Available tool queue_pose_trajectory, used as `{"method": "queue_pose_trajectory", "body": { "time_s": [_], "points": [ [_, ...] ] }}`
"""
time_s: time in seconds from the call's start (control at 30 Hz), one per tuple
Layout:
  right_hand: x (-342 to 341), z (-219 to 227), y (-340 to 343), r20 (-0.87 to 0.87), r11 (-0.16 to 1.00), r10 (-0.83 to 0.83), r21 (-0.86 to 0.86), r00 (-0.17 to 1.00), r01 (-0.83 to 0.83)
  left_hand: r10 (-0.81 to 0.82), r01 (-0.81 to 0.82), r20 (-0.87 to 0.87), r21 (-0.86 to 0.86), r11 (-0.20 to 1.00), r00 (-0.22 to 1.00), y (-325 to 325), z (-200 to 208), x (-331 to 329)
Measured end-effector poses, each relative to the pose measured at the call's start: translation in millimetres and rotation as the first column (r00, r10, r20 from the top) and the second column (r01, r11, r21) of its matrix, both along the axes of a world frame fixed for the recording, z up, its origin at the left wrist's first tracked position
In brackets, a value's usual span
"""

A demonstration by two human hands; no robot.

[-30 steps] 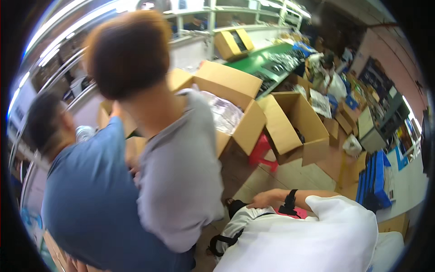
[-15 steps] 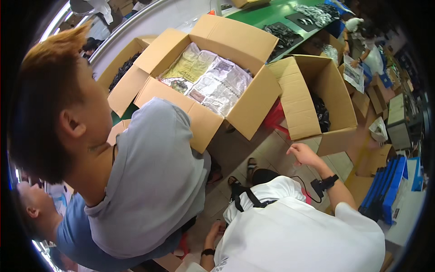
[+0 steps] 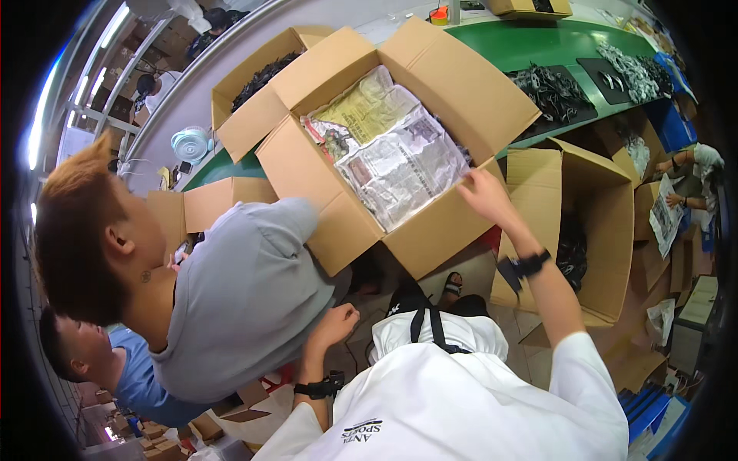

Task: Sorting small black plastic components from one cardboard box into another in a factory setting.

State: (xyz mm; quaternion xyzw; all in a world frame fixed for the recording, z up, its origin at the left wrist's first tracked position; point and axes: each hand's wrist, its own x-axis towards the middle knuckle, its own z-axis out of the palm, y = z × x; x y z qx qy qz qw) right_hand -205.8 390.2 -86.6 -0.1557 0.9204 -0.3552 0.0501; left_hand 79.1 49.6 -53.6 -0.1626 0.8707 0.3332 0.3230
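A large open cardboard box [image 3: 430, 246] stands in front of me, its flaps spread outward. Crumpled newspaper [image 3: 400, 165] covers what lies inside it. Over the box's right wall reaches my right hand [image 3: 488, 198], fingers stretched toward the paper's right corner; no object shows in its grasp. Dark strips peek out beside the paper there. My left hand [image 3: 334, 324] is held low at my left side, next to the co-worker's grey shirt, with its fingers curled in and nothing visible in them. Each of my wrists wears a black band.
Close on my left stands a co-worker in grey [image 3: 238, 300]; another person in blue [image 3: 142, 384] is behind. A second open carton [image 3: 530, 184] with black contents is at right. Black strips [image 3: 550, 92] lie on the green table [image 3: 492, 46]. Another carton [image 3: 223, 84] holds dark strips.
My right hand has moved forward and up from above the floor to the box's right wall. My left hand has risen beside my body. The view has shifted, showing more of the table.
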Motion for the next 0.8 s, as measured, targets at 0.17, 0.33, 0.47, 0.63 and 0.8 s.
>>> {"method": "queue_pose_trajectory", "body": {
  "time_s": [0.17, 0.33, 0.47, 0.63, 0.8],
  "points": [
    [-118.7, -52.7, -38.3, -0.023, 0.982, -0.102, 0.16, 0.994, 0.105, 0.053, -0.012, -0.26, 0.155, 0.988, 0.964, 21.9, 24.4, -76.6],
    [-157.9, -99.0, -77.4, 0.221, 0.927, -0.014, 0.369, 0.975, -0.07, 0.121, -0.047, -0.43, 0.179, 0.983, 0.895, 20.4, 18.7, -119.6],
    [-145.9, -77.0, -96.5, 0.208, 0.846, -0.343, 0.492, 0.916, 0.206, 0.201, -0.107, -0.401, 0.244, 0.964, 0.894, 8.8, -1.6, -143.8],
    [-127.7, -37.4, -100.6, -0.318, 0.973, -0.128, 0.144, 0.94, 0.181, 0.236, -0.147, -0.318, 0.278, 0.949, 0.918, -4.3, -9.4, -170.2],
    [-130.8, -5.6, -109.9, -0.557, 0.973, -0.205, -0.024, 0.805, 0.231, 0.202, -0.131, -0.346, 0.218, 0.967, 0.916, -17.1, -37.4, -211.7]
  ]
}}
